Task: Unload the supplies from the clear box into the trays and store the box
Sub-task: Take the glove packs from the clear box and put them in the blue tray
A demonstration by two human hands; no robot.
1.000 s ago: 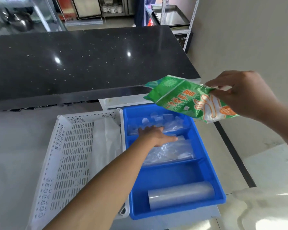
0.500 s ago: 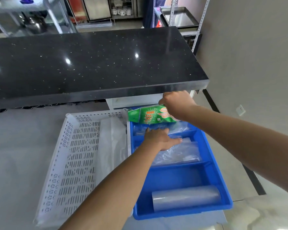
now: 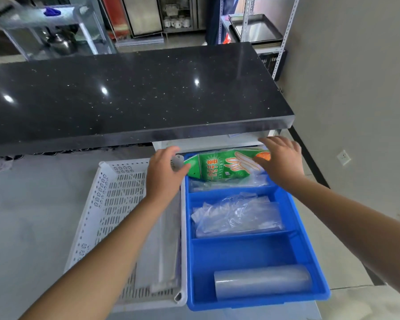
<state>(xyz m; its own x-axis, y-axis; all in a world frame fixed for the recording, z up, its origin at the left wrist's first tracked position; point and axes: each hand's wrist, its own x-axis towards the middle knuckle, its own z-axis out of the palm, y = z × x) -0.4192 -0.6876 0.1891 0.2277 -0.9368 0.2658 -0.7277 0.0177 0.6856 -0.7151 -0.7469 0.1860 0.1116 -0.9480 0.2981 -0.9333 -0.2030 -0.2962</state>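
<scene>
Green packet is settling into the blue tray's far compartment; right hand, fingers spread, should be pressing it flat while left hand, loosely curled, is steadying its left end.

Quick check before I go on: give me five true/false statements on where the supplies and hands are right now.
1. The green packet lies in the blue tray's far compartment. True.
2. The clear roll lies in the middle compartment. False: nearest compartment.
3. The right hand rests on the green packet. True.
4. The white tray sits right of the blue tray. False: left.
5. The middle compartment holds crumpled clear plastic bags. True.
</scene>
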